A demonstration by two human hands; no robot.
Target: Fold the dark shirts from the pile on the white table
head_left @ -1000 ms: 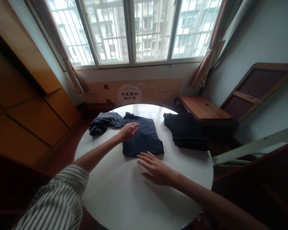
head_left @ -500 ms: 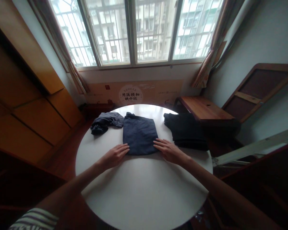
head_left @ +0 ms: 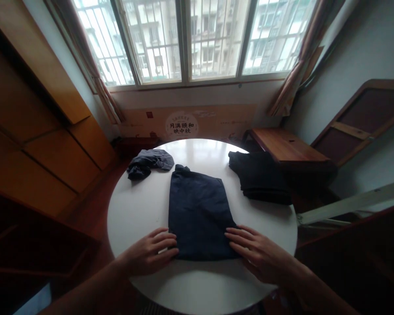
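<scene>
A folded dark blue garment (head_left: 200, 214) lies flat in front of me on the round white table (head_left: 203, 282). My left hand (head_left: 153, 253) grips its near left edge, fingers bent over the cloth's border. At the near right corner, my right hand (head_left: 258, 249) has its fingers on top of the fabric; its thumb is hidden. A small bunched part of the garment sticks up at its far left corner. The cloth's underside cannot be seen.
A crumpled grey-and-black garment (head_left: 151, 162) lies at the table's far left. Folded black clothes (head_left: 261, 177) are stacked at the right edge. Beyond the table stand a low wooden table (head_left: 290, 146) and a barred window (head_left: 213, 39); wooden cabinets (head_left: 59, 162) are on the left.
Both hands and the dark blue garment have come closer to me across the table. The other clothes have stayed on their spots; the view has shifted slightly.
</scene>
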